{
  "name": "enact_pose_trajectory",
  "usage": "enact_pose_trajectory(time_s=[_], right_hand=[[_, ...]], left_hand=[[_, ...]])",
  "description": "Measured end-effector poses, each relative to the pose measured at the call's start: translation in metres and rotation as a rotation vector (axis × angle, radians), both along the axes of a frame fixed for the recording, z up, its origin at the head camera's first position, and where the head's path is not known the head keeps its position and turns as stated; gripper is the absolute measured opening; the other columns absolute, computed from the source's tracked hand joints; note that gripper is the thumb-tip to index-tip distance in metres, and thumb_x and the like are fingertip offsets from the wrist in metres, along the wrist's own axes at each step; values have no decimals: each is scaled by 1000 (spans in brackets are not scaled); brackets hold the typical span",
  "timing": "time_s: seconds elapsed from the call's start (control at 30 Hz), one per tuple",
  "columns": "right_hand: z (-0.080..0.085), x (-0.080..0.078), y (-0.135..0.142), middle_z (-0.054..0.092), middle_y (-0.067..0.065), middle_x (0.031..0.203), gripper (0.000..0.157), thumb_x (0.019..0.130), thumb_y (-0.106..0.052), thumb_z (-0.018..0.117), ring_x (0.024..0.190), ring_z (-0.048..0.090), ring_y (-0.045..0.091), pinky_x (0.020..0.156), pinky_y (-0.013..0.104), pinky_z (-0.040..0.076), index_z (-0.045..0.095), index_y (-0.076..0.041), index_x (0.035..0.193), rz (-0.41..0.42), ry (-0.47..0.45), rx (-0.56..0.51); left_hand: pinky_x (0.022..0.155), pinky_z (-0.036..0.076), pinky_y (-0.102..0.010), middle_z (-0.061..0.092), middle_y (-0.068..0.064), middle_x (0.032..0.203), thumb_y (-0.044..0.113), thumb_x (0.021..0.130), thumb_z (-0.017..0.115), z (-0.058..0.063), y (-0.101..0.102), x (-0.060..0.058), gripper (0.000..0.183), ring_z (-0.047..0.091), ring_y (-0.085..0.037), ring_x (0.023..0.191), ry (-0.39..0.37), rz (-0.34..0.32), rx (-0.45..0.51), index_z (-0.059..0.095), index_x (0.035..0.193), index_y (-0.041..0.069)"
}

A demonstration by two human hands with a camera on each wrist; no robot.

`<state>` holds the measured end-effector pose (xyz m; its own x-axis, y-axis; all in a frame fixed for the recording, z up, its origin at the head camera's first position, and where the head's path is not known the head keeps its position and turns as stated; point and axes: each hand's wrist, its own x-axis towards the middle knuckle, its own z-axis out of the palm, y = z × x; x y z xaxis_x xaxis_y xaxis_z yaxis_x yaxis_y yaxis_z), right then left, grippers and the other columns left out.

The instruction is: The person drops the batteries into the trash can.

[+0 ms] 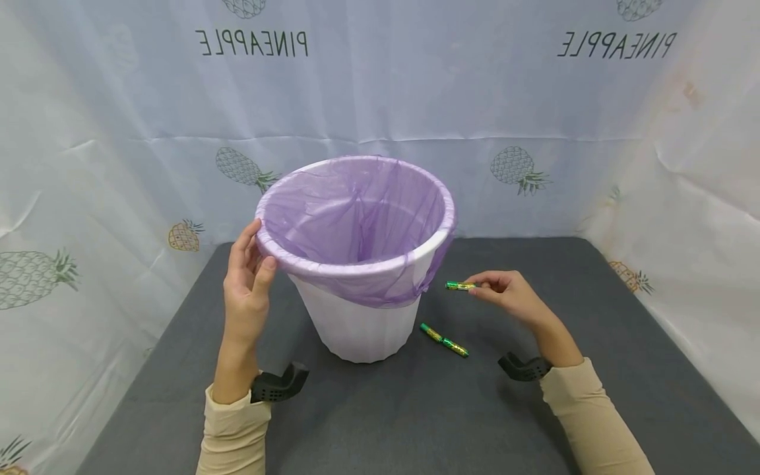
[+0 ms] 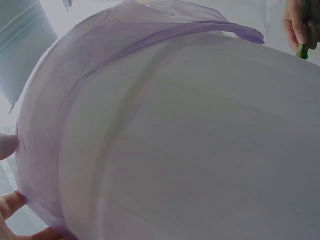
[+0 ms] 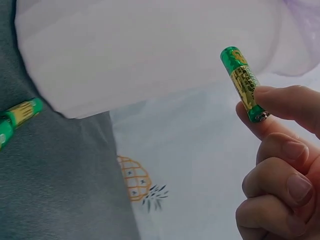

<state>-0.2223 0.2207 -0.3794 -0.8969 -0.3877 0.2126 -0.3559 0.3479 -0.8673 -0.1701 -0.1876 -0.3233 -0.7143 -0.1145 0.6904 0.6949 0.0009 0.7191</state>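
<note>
Sleeves [image 1: 234, 441] are flanking a bin [image 1: 356, 330].
Right fingers [image 3: 287, 104] are pinching a battery [image 1: 460, 285] beside it; spread left fingers [image 1: 239, 254] are touching its rim [image 1: 356, 268]; two batteries [image 1: 455, 348] are lying on the bench [image 1: 380, 422].

Left hand [image 1: 245, 290] raised, right hand [image 1: 507, 293] pinching

Left: fingers point forward and upward; left thumb [image 1: 264, 276] stands apart, on the side nearer the right hand. Left forearm [image 1: 234, 373] runs nearly straight back from it. Right: thumb [image 3: 290, 106] and index finger [image 3: 249, 122] close in a pinch; remaining three fingers curl toward the palm. Right forearm [image 1: 561, 343] angles inward. Beige sleeves [image 1: 596, 419] begin just behind both wrists.
</note>
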Motion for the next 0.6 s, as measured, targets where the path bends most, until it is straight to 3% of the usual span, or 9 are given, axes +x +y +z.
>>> enact_pose_trajectory(time_s=[0.27,0.4,0.6], right_hand=[[18,5,0,35,-9,59,18,90,-2,62,51,21,17,45,30,24,66,9,104,-6,38,-54],[25,6,0,34,-6,58,14,89,0,62,51,20,18,45,32,21,70,0,100,-6,65,-82],[38,10,-1,36,-8,59,21,89,0,62,52,23,16,45,31,22,72,-18,96,-42,86,-110]], left_hand=[[102,39,-14,50,4,137,0,94,45,1,1,2,51,49,-7,122,30,-12,-2,39,144,5],[102,40,-14,50,3,137,-1,93,45,1,1,1,51,50,-7,121,41,-18,7,39,144,4],[101,40,-14,51,3,136,-1,93,45,0,1,0,51,50,-7,120,43,-23,8,40,144,4]])
